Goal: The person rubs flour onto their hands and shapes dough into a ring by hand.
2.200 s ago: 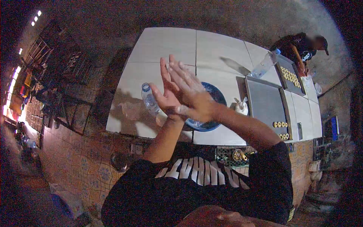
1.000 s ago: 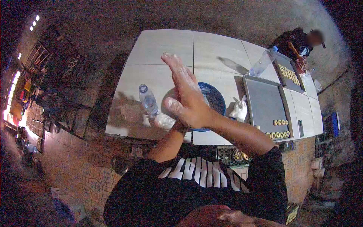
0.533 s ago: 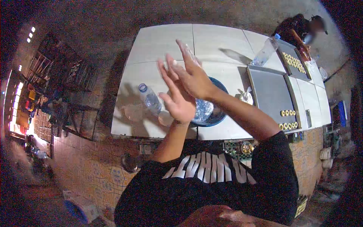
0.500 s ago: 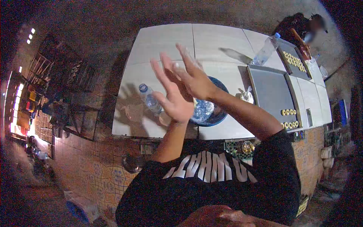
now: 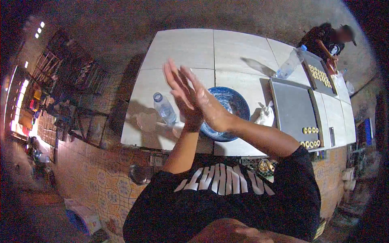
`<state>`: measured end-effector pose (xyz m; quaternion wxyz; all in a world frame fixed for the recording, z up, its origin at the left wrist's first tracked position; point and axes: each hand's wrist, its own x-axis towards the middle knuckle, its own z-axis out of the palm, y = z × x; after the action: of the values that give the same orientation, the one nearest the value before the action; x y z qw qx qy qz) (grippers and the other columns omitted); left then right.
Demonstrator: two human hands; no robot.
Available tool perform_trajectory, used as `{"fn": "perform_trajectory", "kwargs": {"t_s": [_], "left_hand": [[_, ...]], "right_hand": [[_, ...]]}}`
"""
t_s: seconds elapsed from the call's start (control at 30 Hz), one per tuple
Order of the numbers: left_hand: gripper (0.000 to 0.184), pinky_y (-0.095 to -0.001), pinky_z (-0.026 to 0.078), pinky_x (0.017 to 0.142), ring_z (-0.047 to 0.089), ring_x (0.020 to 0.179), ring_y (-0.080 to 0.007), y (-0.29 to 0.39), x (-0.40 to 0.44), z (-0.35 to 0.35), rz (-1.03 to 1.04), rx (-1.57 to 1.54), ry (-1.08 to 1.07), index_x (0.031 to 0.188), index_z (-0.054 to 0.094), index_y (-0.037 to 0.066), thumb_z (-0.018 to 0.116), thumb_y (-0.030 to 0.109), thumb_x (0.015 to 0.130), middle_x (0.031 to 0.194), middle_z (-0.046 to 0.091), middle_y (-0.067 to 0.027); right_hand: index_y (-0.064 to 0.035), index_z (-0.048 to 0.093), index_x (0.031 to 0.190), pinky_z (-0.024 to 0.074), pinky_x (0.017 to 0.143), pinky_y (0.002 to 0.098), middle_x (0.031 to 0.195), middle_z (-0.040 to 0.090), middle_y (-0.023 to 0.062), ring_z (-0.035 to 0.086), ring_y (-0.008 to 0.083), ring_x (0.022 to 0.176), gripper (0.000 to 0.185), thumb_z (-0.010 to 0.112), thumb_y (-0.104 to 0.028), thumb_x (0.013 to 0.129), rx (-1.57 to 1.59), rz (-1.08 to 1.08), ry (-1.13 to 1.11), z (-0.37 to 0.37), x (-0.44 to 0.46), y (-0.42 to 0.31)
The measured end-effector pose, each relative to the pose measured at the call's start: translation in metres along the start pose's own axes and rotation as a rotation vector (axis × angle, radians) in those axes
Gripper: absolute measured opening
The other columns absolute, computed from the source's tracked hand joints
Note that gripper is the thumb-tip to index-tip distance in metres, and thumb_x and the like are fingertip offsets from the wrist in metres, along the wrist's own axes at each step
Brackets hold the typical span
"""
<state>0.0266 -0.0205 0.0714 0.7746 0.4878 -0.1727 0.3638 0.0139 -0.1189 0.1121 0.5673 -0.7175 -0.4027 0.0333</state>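
Head view: left hand (image 5: 183,94) and right hand (image 5: 212,108), frame centre, both flat, palms facing, contact unclear; blue bowl (image 5: 241,99), centre; bottle (image 5: 165,110), centre left; tray (image 5: 291,101), right.

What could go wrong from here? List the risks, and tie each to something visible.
1. The left hand is near the small bottle, which looks uncapped; a sideways swing might tip it.
2. The right hand has whitish smears and overlaps the blue bowl in this view, so bits could drop in.
3. The right forearm reaches close by the tray; an elbow might nudge the pale rings.
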Motion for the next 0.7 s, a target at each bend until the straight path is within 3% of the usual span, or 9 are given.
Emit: {"fn": "perform_trajectory", "kwargs": {"t_s": [0.03,0.07,0.1,0.13,0.2,0.3,0.47,0.6,0.7], "left_hand": [[0.093,-0.0473,0.005,0.128,0.003,0.160,-0.0321,-0.003,-0.004,0.001,0.028,0.587,-0.082,0.166,0.001,0.005,0.028,0.068,0.103,0.174,0.004,-0.0153],[0.092,-0.0476,0.003,0.128,0.002,0.160,-0.0330,-0.005,-0.012,0.008,0.016,0.547,-0.093,0.165,0.001,0.004,0.026,0.067,0.103,0.174,0.003,-0.0168],[0.091,-0.0479,0.001,0.128,0.001,0.160,-0.0338,-0.003,-0.019,0.017,0.004,0.506,-0.103,0.165,0.001,0.002,0.025,0.065,0.104,0.173,0.003,-0.0182],[0.089,-0.0484,-0.002,0.128,0.000,0.160,-0.0348,0.011,-0.023,0.031,-0.040,-0.160,-0.037,0.165,0.001,0.001,0.023,0.063,0.105,0.173,0.001,-0.0206],[0.090,-0.0481,-0.003,0.128,0.001,0.160,-0.0337,0.028,-0.004,0.034,-0.036,-0.334,0.031,0.165,0.002,0.004,0.023,0.065,0.104,0.173,0.001,-0.0193],[0.090,-0.0472,-0.001,0.128,0.001,0.160,-0.0308,0.012,0.013,0.008,0.029,-0.094,0.014,0.166,0.004,0.008,0.026,0.068,0.103,0.174,0.005,-0.0165],[0.092,-0.0479,-0.003,0.128,0.001,0.161,-0.0314,0.009,-0.008,0.020,0.074,0.075,-0.071,0.165,0.006,0.004,0.025,0.069,0.103,0.174,0.002,-0.0179],[0.089,-0.0491,-0.004,0.128,0.003,0.161,-0.0322,0.025,0.015,0.017,0.182,0.080,-0.062,0.165,0.007,0.005,0.025,0.067,0.103,0.174,0.004,-0.0173],[0.087,-0.0516,-0.001,0.128,0.005,0.160,-0.0353,0.003,0.016,0.001,0.127,0.374,0.005,0.164,0.010,0.004,0.031,0.062,0.103,0.171,0.010,-0.0219]], "right_hand": [[-0.0030,0.009,0.165,0.0102,0.128,0.0457,0.170,0.013,0.0252,0.008,0.0412,0.159,0.082,0.020,-0.061,0.108,0.116,-0.035,0.030,-0.002,0.010,-0.010],[-0.0037,0.010,0.165,0.0101,0.128,0.0466,0.170,0.013,0.0255,0.007,0.0418,0.159,0.079,0.018,-0.059,0.109,0.232,-0.069,0.065,-0.004,0.022,-0.013],[-0.0049,0.011,0.165,0.0107,0.128,0.0470,0.170,0.013,0.0259,0.007,0.0425,0.159,0.077,0.018,-0.058,0.109,0.100,-0.079,0.098,-0.013,0.031,-0.005],[-0.0061,0.012,0.165,0.0114,0.128,0.0474,0.170,0.014,0.0262,0.007,0.0432,0.158,0.075,0.017,-0.056,0.110,-0.032,-0.089,0.134,-0.022,0.036,0.007],[-0.0081,0.013,0.165,0.0155,0.127,0.0501,0.171,0.014,0.0237,0.009,0.0429,0.158,0.073,0.015,-0.056,0.110,0.019,-0.008,0.052,-0.023,0.025,0.023],[-0.0094,0.010,0.166,0.0152,0.127,0.0488,0.172,0.012,0.0184,0.009,0.0361,0.159,0.080,0.010,-0.064,0.107,0.265,0.209,-0.036,-0.009,0.006,0.009],[-0.0089,0.008,0.166,0.0037,0.129,0.0448,0.172,0.012,0.0173,0.003,0.0316,0.160,0.089,0.008,-0.072,0.103,0.496,0.098,0.118,-0.019,0.040,-0.013],[-0.0080,0.007,0.166,0.0092,0.128,0.0490,0.173,0.010,0.0165,0.003,0.0307,0.160,0.093,0.008,-0.074,0.101,0.259,0.171,-0.021,-0.009,0.018,0.039],[-0.0078,0.009,0.166,0.0150,0.127,0.0464,0.172,0.015,0.0155,0.009,0.0312,0.160,0.087,0.012,-0.070,0.105,0.363,0.184,0.030,0.000,0.016,0.007]]}}
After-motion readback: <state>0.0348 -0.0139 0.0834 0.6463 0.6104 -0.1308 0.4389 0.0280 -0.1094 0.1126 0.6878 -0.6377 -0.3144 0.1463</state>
